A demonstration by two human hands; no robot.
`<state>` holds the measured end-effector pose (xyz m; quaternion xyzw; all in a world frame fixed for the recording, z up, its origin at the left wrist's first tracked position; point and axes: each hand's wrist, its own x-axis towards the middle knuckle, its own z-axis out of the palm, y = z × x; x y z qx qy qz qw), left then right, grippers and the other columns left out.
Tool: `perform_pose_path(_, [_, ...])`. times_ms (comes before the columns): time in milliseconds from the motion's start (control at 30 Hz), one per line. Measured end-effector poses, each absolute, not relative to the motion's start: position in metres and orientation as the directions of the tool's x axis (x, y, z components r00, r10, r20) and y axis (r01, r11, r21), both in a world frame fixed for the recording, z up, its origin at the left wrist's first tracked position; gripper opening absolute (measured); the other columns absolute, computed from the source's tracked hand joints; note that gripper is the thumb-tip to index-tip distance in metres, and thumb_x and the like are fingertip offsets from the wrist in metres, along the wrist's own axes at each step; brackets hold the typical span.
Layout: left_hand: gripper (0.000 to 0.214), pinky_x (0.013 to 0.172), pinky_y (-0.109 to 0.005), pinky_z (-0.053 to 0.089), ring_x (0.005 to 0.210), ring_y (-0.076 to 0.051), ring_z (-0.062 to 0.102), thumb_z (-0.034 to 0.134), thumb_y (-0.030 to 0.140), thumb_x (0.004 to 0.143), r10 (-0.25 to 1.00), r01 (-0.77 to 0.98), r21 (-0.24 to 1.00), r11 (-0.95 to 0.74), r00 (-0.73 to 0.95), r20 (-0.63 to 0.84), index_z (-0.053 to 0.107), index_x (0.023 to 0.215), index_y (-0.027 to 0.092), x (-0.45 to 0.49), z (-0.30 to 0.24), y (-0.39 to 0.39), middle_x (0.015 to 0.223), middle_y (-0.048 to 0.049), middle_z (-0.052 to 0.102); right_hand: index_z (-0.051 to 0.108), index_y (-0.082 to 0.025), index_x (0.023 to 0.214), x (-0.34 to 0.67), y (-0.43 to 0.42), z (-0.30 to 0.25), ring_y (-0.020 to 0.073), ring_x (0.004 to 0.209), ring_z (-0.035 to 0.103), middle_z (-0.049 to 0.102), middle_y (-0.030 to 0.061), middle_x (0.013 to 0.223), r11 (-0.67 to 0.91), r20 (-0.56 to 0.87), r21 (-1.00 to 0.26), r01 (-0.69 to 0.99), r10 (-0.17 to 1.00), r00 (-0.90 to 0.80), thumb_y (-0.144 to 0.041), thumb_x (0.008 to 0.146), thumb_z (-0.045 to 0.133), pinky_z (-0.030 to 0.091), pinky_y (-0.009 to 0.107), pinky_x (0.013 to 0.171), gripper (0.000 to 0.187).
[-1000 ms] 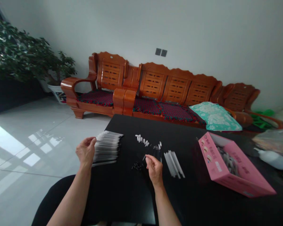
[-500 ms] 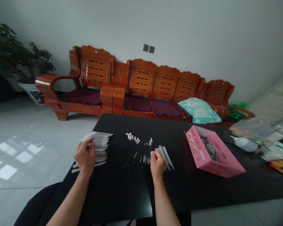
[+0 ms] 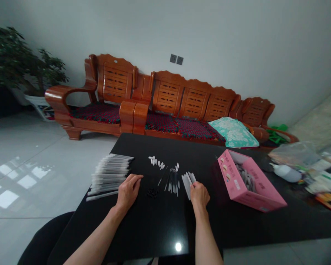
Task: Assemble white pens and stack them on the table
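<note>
1. Person's right hand point(image 3: 200, 195) is over at the little bunch of white tubes point(image 3: 186, 186), fingertips right at the bunch's right side. Grip looks narrow, but can't tell if a tube is actually pinched.
2. Left hand point(image 3: 129, 190) is low over the black desk point(image 3: 154, 232), fingers curled, between the big row of pale pens point(image 3: 110, 170) and the pile of small black bits point(image 3: 152, 193). That grip's narrow too; can't tell if it's holding anything.
3. Thin dark-and-clear refills point(image 3: 173, 180) lie fanned out just left of the white tubes, with 1 stray refill point(image 3: 162, 176) beside them.
4. Short white caps point(image 3: 156, 162) sit farther back.
5. Pink box point(image 3: 238, 184), stuff inside, is off to the right.
</note>
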<state>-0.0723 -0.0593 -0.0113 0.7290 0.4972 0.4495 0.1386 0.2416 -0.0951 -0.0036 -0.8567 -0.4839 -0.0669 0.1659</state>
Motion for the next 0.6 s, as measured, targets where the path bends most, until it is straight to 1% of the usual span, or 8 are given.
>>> perform_pose_path(67, [0.023, 0.077, -0.026, 0.046, 0.084, -0.017, 0.063, 0.045, 0.024, 0.091, 0.850, 0.601, 0.649, -0.467, 0.102, 0.517, 0.066, 0.100, 0.022, -0.073, -0.013, -0.060, 0.094, -0.0041, 0.065, 0.072, -0.023, 0.074, 0.241, -0.094, -0.001, 0.0239, 0.062, 0.065, 0.072, 0.0122, 0.072, -0.480, 0.263, -0.236, 0.845, 0.805, 0.531, -0.029, 0.078, 0.060, 0.036, 0.028, 0.051, 0.015])
perform_pose_path(133, [0.023, 0.076, -0.026, 0.046, 0.083, -0.017, 0.063, 0.045, 0.023, 0.091, 0.851, 0.599, 0.650, -0.468, 0.107, 0.514, 0.066, 0.100, 0.023, -0.072, -0.013, -0.059, 0.093, -0.0039, 0.065, 0.072, -0.021, 0.075, 0.238, -0.091, 0.002, 0.0250, 0.064, 0.066, 0.072, 0.0126, 0.073, -0.447, 0.288, -0.329, 0.832, 0.792, 0.539, -0.030, 0.078, 0.058, 0.038, 0.029, 0.052, 0.017])
perform_pose_path(200, [0.023, 0.075, -0.026, 0.046, 0.081, -0.017, 0.063, 0.045, 0.023, 0.091, 0.855, 0.592, 0.657, -0.466, 0.111, 0.507, 0.067, 0.099, 0.023, -0.068, -0.012, -0.057, 0.092, -0.0039, 0.065, 0.071, -0.019, 0.080, 0.227, -0.087, 0.004, 0.0252, 0.066, 0.066, 0.072, 0.0123, 0.074, -0.318, 0.349, -0.512, 0.798, 0.771, 0.532, -0.033, 0.079, 0.055, 0.041, 0.030, 0.055, 0.021])
perform_pose_path(267, [0.023, 0.072, -0.026, 0.046, 0.077, -0.016, 0.062, 0.045, 0.023, 0.091, 0.864, 0.579, 0.669, -0.466, 0.133, 0.486, 0.067, 0.097, 0.022, -0.061, -0.009, -0.053, 0.089, -0.0041, 0.065, 0.069, -0.015, 0.083, 0.211, -0.082, 0.004, 0.0240, 0.066, 0.066, 0.071, 0.0117, 0.073, -0.109, 0.399, -0.701, 0.704, 0.759, 0.515, -0.036, 0.080, 0.053, 0.045, 0.030, 0.059, 0.026])
perform_pose_path(333, [0.020, 0.068, -0.025, 0.045, 0.072, -0.015, 0.061, 0.048, 0.023, 0.089, 0.877, 0.575, 0.675, -0.463, 0.186, 0.443, 0.068, 0.092, 0.021, -0.048, -0.004, -0.047, 0.086, -0.0040, 0.065, 0.066, -0.014, 0.083, 0.192, -0.078, 0.002, 0.0224, 0.064, 0.064, 0.069, 0.0094, 0.070, -0.005, 0.380, -0.811, 0.585, 0.757, 0.533, -0.039, 0.080, 0.054, 0.047, 0.029, 0.059, 0.028])
perform_pose_path(467, [0.010, 0.067, -0.025, 0.043, 0.071, -0.016, 0.061, 0.061, 0.025, 0.081, 0.919, 0.671, 0.628, -0.395, 0.280, 0.279, 0.068, 0.086, 0.020, -0.015, 0.005, -0.034, 0.079, -0.0031, 0.065, 0.063, -0.015, 0.082, 0.164, -0.076, -0.007, 0.0166, 0.048, 0.054, 0.059, 0.0005, 0.054, 0.077, 0.320, -0.909, 0.409, 0.759, 0.567, -0.041, 0.080, 0.056, 0.043, 0.026, 0.049, 0.027])
perform_pose_path(533, [0.011, 0.067, -0.026, 0.043, 0.075, -0.018, 0.063, 0.066, 0.029, 0.078, 0.938, 0.748, 0.566, -0.346, 0.284, 0.198, 0.067, 0.083, 0.020, 0.000, 0.007, -0.030, 0.081, -0.0037, 0.066, 0.061, -0.015, 0.082, 0.160, -0.078, -0.010, 0.0148, 0.045, 0.050, 0.054, -0.0026, 0.051, 0.099, 0.306, -0.928, 0.359, 0.753, 0.583, -0.041, 0.081, 0.055, 0.042, 0.025, 0.047, 0.027])
perform_pose_path(600, [0.010, 0.067, -0.027, 0.043, 0.079, -0.020, 0.064, 0.065, 0.029, 0.078, 0.950, 0.815, 0.489, -0.310, 0.277, 0.140, 0.066, 0.081, 0.020, 0.010, 0.006, -0.026, 0.084, -0.0049, 0.067, 0.060, -0.015, 0.082, 0.161, -0.080, -0.012, 0.0142, 0.045, 0.050, 0.053, -0.0034, 0.051, 0.117, 0.311, -0.932, 0.342, 0.742, 0.594, -0.042, 0.082, 0.055, 0.042, 0.024, 0.048, 0.027])
